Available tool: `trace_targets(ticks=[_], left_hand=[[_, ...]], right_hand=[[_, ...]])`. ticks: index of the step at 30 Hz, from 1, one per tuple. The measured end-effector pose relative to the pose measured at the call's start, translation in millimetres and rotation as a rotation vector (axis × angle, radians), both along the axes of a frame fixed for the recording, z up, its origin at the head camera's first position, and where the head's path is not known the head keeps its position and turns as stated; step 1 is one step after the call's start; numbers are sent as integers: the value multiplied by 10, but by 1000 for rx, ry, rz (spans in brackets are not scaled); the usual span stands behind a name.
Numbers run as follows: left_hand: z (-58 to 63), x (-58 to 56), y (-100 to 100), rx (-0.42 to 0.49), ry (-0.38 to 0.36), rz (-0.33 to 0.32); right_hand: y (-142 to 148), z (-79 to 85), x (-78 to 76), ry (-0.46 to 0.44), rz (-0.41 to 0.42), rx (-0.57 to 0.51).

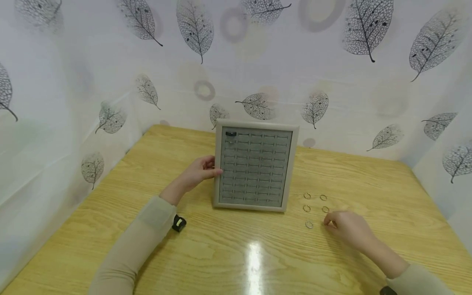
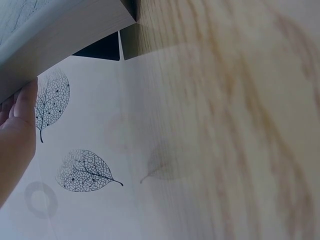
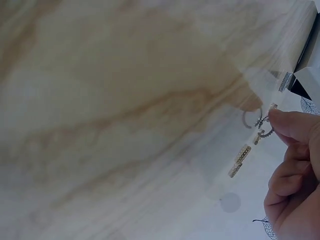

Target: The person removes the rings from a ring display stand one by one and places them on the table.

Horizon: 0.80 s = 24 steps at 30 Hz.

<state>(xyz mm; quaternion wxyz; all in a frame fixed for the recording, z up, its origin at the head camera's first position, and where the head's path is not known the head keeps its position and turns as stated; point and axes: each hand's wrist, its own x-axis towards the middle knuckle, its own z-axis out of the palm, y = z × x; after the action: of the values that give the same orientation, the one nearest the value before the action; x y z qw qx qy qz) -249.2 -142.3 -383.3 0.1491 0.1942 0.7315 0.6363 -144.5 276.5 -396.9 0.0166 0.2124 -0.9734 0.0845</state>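
A ring display board [image 1: 254, 166] with a pale frame and grey slotted padding leans upright on the table. In its top left slot sits a dark ring [image 1: 230, 134], with a fainter silvery ring [image 1: 231, 142] just below. My left hand [image 1: 197, 174] holds the frame's left side, thumb on the front and fingers behind. To the right of the board, my right hand [image 1: 350, 229] is low over the table beside several loose rings [image 1: 309, 224]. In the right wrist view, its thumb and forefinger pinch a thin ring [image 3: 270, 133] at the tabletop.
The wooden table [image 1: 214, 254] meets a leaf-patterned curtain [image 1: 250, 69] at the back and sides. A dark strap device [image 1: 179, 223] is on the left wrist. Behind the board, a dark support [image 2: 102, 48] shows in the left wrist view.
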Motion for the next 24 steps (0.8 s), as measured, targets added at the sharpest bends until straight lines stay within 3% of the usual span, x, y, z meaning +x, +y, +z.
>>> trace_targets(ticks=[24], left_hand=[[-14,3,-10,0,9,-7]], right_hand=[[39,-38,74,-97,-37,-25]])
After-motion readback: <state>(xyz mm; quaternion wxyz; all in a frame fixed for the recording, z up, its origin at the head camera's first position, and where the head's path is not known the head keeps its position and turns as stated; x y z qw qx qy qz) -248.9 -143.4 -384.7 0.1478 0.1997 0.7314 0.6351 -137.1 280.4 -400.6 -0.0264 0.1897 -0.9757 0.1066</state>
